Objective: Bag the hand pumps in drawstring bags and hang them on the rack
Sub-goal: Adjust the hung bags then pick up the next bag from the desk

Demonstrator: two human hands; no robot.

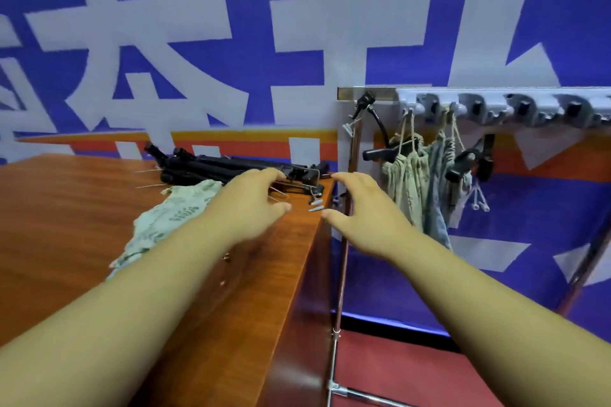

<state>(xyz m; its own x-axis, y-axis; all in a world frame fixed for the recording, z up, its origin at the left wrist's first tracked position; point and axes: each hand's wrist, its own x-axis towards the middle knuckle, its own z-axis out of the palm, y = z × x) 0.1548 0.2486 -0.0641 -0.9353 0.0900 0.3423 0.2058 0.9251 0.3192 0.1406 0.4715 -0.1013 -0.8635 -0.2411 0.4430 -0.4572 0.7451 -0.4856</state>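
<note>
Wooden table: bagging partly done.
Head view: two filled bags hang on the rack; several black hand pumps and a limp drawstring bag wait on the table; left hand and right hand hover by them, fingers spread, holding nothing.

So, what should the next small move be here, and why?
Probably close the left hand on the nearest black pump: it hovers open over the pump's end, the right hand is open too, and a drawstring bag lies ready beside it.
</note>
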